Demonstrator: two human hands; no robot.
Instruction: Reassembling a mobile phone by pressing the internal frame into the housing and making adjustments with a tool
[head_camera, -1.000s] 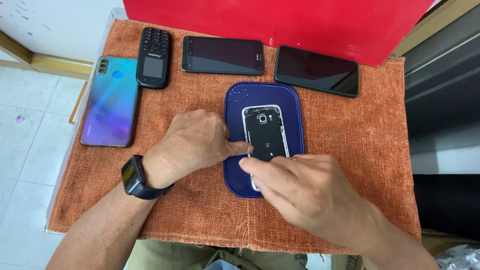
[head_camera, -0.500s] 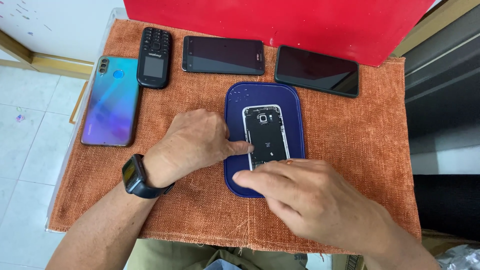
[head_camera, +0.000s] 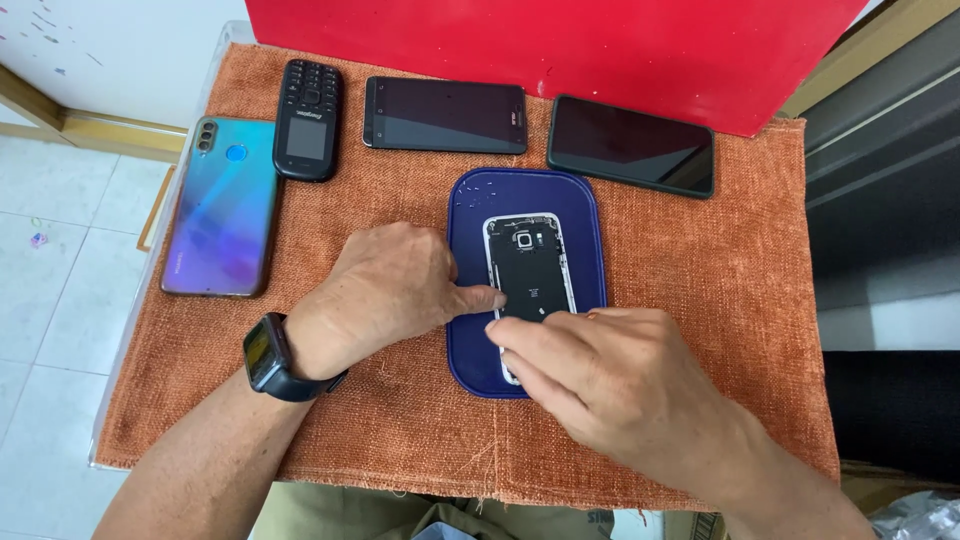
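Along the far edge of the coarse orange cloth (head_camera: 700, 300) lie a black keypad phone (head_camera: 306, 119), two dark slab smartphones (head_camera: 446, 115) (head_camera: 631, 146) and a glossy blue-green handset (head_camera: 220, 205). Nearer, an opened phone (head_camera: 530, 268) rests on a rounded navy mat (head_camera: 470, 340); the left hand (head_camera: 375, 295) thumb touches its side, while the right hand (head_camera: 610, 385), fingers together, covers its lower end

Rough orange woven cloth (head_camera: 700, 300) underneath, a smooth matt blue rubbery mat (head_camera: 470, 350) on it, the opened phone (head_camera: 530, 270) showing a shiny metal rim, and glossy glass on the teal phone (head_camera: 220, 205).
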